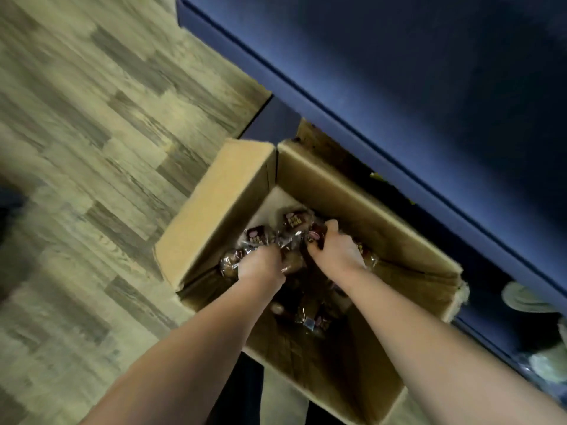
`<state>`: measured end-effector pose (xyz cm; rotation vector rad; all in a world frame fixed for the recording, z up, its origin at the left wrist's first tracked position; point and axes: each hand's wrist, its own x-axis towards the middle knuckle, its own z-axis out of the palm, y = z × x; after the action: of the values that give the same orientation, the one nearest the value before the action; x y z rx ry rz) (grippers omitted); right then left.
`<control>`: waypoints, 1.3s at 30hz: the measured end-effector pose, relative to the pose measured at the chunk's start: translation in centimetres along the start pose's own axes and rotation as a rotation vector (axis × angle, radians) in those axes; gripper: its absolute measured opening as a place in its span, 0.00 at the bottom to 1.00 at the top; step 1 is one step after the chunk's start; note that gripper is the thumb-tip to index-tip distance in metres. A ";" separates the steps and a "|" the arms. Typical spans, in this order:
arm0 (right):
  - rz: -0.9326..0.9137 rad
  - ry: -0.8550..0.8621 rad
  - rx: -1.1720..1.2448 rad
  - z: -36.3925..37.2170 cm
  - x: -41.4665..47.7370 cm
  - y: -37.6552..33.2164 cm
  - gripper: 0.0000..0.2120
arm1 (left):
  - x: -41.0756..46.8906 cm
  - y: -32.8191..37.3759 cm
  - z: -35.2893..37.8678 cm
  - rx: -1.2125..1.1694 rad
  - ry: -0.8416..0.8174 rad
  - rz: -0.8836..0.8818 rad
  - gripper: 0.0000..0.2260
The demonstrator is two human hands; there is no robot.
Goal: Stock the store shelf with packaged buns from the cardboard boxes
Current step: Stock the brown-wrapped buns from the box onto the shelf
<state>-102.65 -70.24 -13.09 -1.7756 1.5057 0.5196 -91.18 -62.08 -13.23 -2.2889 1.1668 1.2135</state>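
An open cardboard box [214,207] stands on the floor against a dark blue shelf unit [399,87]. Inside lie several packaged buns [291,220] in clear wrappers with dark labels. Both my arms reach down into the box. My left hand [262,266] grips a bunch of wrapped buns at the left. My right hand [336,250] has its fingers curled round another wrapped bun [316,236] just beside it. More packs [310,320] sit deeper in the shadowed bottom, under my forearms.
Wood-pattern flooring [92,148] spreads to the left of the box. The blue shelf edge runs diagonally above the box. Pale packaged goods [527,299] show on a low shelf at the right edge. A dark shape [9,210] lies at the far left.
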 end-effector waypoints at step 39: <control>-0.309 0.879 0.114 -45.7 -36.9 -0.8 0.27 | -37.8 19.6 -38.1 -0.320 0.688 0.742 0.26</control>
<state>-117.37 -80.01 42.95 -2.2133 1.6888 -0.5736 -97.15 -76.83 41.65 -2.7122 2.3723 0.8372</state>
